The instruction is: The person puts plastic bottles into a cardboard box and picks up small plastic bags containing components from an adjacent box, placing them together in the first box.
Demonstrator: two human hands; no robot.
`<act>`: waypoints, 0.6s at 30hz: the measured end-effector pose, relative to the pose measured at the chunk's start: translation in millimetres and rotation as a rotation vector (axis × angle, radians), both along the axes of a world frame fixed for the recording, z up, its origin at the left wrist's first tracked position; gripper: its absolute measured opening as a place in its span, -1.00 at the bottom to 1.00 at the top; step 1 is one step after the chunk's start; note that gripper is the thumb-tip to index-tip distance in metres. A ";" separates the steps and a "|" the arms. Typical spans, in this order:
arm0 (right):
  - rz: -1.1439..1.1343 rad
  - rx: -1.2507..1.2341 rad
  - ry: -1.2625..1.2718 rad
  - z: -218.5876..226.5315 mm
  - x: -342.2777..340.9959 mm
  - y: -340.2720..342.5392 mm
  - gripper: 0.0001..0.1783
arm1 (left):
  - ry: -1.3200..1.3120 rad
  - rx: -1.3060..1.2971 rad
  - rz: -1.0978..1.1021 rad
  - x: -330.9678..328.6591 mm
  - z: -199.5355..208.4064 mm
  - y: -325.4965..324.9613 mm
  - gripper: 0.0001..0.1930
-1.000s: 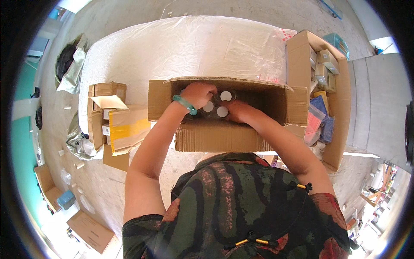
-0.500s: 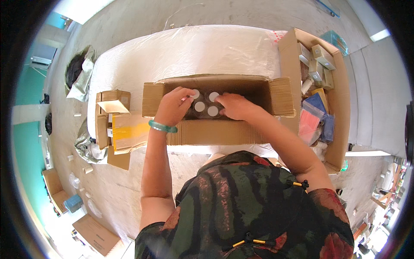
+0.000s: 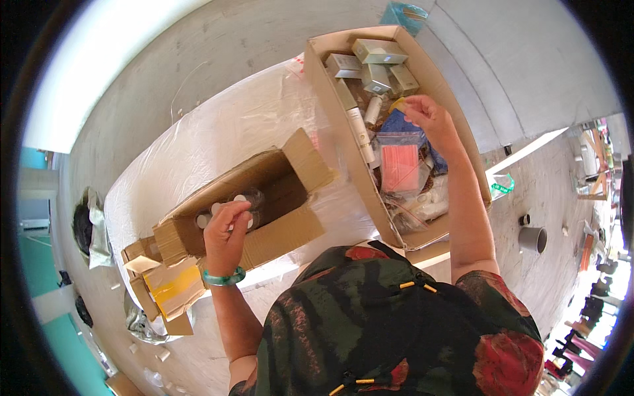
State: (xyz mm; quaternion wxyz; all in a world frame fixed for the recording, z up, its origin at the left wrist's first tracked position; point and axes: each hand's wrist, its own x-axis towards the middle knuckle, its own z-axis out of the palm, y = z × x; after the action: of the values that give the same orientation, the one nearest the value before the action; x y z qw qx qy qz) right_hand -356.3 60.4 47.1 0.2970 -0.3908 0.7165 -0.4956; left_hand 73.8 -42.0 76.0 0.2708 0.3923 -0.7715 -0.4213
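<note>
Right grip (image 3: pixel 430 119) half curled, fingertips bent in toward one another, I have it over the large carton (image 3: pixel 330 109) on the right, just by a yellow piece (image 3: pixel 397 104) and a dark blue packet (image 3: pixel 394 123); I cannot tell whether it pinches anything. Half a second ago it was at the bottles beside its partner, and now the two are well apart. The view has swung too, so both boxes slant across the white-covered tabletop (image 3: pixel 211 142). Left grip (image 3: pixel 226 231) is loosely bent over the white-capped bottles (image 3: pixel 203 221), which stand together at the left end of the smaller open box (image 3: pixel 281 231); whether I have hold of a cap is hidden by my fingers. That left forearm rises from the near side, green bracelet (image 3: pixel 224 277) at the wrist, hand tipped slightly right. My right arm stretches farther out, passing over the carton's near right wall, wrist bent leftward above a pink packet (image 3: pixel 399 168).
</note>
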 end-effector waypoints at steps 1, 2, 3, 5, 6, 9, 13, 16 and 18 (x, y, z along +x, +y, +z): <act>-0.026 0.034 -0.027 -20.9 -13.2 12.5 -0.69 | 0.002 -0.011 -0.022 -10.0 0.0 2.3 -0.86; -0.050 0.066 -0.053 -39.8 -21.5 20.2 -0.70 | 0.011 0.019 -0.051 -19.6 2.6 3.8 -0.86; -0.045 0.089 -0.068 -55.9 -23.5 24.0 -0.70 | 0.020 0.024 -0.063 -27.5 3.5 6.5 -0.85; -0.027 0.133 -0.099 -89.7 -24.5 30.1 -0.70 | 0.037 0.032 -0.082 -40.9 3.0 13.7 -0.85; -0.030 0.151 -0.173 -106.3 -21.2 27.9 -0.70 | 0.041 0.077 -0.074 -44.9 3.0 17.6 -0.85; 0.045 0.250 -0.243 -164.1 -16.9 12.7 -0.61 | -0.016 0.035 -0.117 -59.6 2.1 26.8 -0.85; -0.030 0.390 -0.242 -227.6 3.7 -9.6 -0.55 | -0.072 -0.020 -0.202 -82.0 0.2 41.0 -0.87; -0.109 0.425 0.064 -228.4 28.1 -36.2 -0.58 | -0.110 0.022 -0.141 -84.9 2.6 56.3 -0.87; -0.185 0.266 0.174 -216.9 41.5 -46.1 -0.64 | -0.121 0.028 -0.113 -85.0 1.8 58.6 -0.85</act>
State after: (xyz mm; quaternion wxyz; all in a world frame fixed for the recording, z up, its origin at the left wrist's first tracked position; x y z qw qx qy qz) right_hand -314.8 14.3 -169.9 0.2362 -0.3221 0.8315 -0.3860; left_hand -11.3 16.6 77.8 0.1940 0.3765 -0.8016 -0.4221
